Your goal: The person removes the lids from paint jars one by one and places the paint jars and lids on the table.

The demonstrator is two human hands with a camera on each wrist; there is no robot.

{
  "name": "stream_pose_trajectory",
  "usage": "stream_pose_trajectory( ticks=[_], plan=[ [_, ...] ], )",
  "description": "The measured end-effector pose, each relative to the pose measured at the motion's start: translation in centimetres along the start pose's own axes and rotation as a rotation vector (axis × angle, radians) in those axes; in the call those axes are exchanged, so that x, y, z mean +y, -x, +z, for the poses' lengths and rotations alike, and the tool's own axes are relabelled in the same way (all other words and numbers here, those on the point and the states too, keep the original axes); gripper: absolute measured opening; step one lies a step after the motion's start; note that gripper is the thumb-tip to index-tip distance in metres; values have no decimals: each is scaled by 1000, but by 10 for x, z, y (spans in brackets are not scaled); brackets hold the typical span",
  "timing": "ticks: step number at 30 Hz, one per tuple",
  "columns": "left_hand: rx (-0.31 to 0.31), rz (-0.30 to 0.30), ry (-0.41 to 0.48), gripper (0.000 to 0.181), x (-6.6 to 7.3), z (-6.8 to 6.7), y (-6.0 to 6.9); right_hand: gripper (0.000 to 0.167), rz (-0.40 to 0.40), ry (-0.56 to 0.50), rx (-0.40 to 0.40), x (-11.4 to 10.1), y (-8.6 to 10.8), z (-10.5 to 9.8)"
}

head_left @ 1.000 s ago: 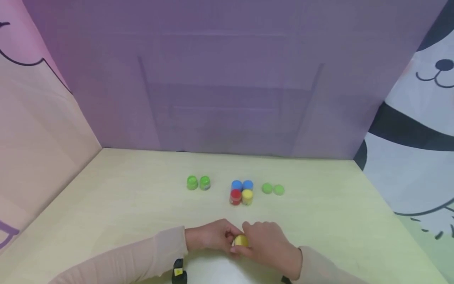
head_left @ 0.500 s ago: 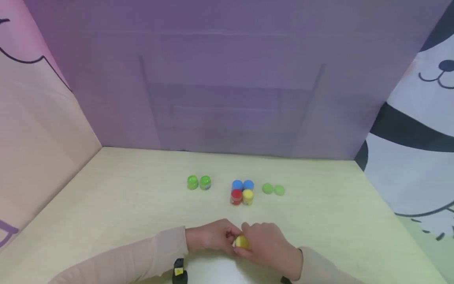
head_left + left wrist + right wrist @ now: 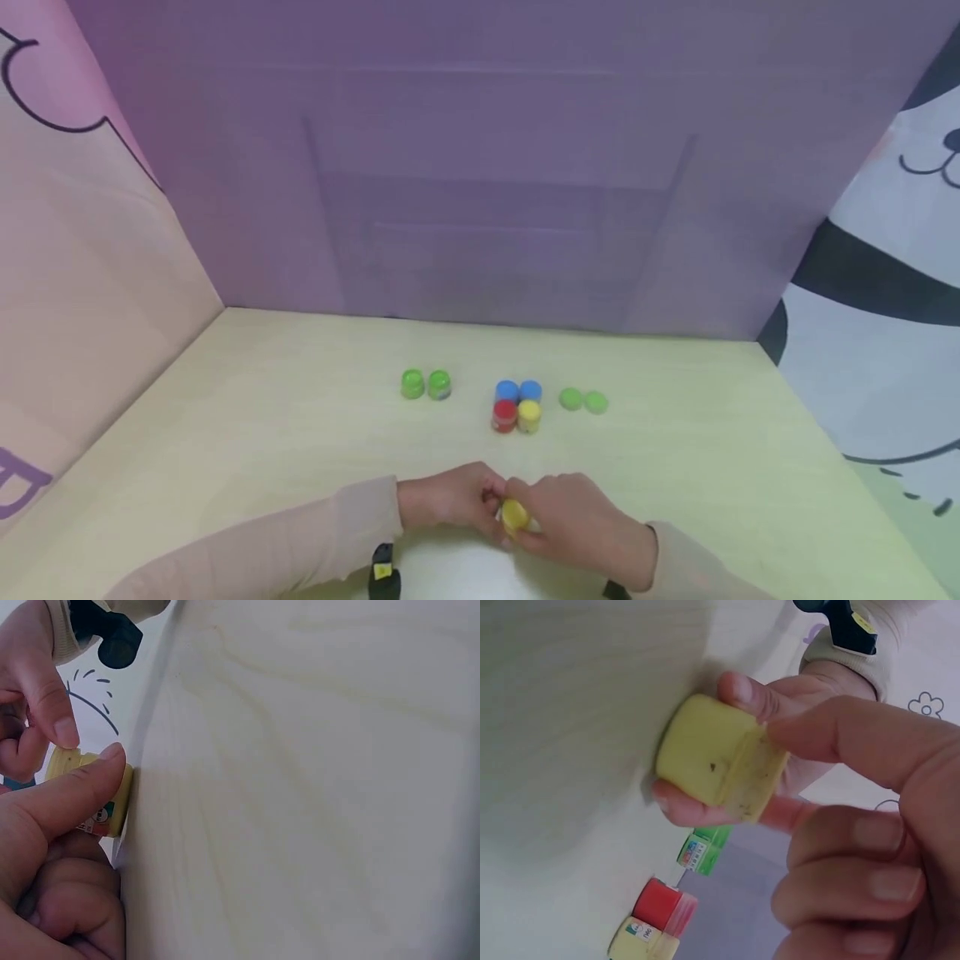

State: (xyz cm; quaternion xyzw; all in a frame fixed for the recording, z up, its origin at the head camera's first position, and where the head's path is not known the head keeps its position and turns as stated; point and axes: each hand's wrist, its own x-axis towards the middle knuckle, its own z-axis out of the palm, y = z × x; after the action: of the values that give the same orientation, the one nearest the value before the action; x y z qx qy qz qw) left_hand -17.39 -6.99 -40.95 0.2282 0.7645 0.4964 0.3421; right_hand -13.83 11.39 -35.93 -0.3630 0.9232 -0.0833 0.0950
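Note:
Low in the middle of the head view, a small yellow jar is held between both hands. My left hand grips its body, thumb on one side and fingers on the other, with the base at the tabletop. My right hand pinches the yellow lid between thumb and index finger. In the left wrist view the lid sits at the jar's top, partly behind the left thumb; whether it is fully loose I cannot tell. A printed label shows on the jar's side.
Beyond the hands, a red jar, a second yellow jar and two blue-topped jars stand grouped. Two green jars are to their left, two flat green lids to their right. A purple panel closes the table's back.
The right hand has turned slightly at the lid, and more of the yellow top shows between the hands. The whole head view has shifted a little; the other jars have stayed put.

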Motion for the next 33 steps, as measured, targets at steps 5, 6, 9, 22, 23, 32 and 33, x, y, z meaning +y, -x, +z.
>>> stream_pose_trajectory(
  ticks=[5, 6, 9, 22, 23, 32, 33],
  plan=[
    [-20, -16, 45, 28, 2, -2, -1, 27, -12, 34, -19, 3, 4, -5],
    [-21, -15, 47, 27, 2, -2, -1, 29, -10, 32, -23, 3, 4, -6],
    [-22, -10, 42, 26, 1, -2, -3, 27, -13, 19, -20, 4, 5, -7],
    [3, 34, 14, 32, -2, 1, -4, 53, 139, 39, 95, -3, 1, 2],
    [4, 30, 13, 34, -1, 1, -5, 53, 155, 40, 91, -4, 0, 3],
    [19, -21, 1, 38, -1, 1, -4, 50, 192, 61, 80, -8, -1, 6],
    [19, -19, -1, 38, -1, 2, -4, 49, 190, 64, 80, -8, -1, 6]
  ],
)
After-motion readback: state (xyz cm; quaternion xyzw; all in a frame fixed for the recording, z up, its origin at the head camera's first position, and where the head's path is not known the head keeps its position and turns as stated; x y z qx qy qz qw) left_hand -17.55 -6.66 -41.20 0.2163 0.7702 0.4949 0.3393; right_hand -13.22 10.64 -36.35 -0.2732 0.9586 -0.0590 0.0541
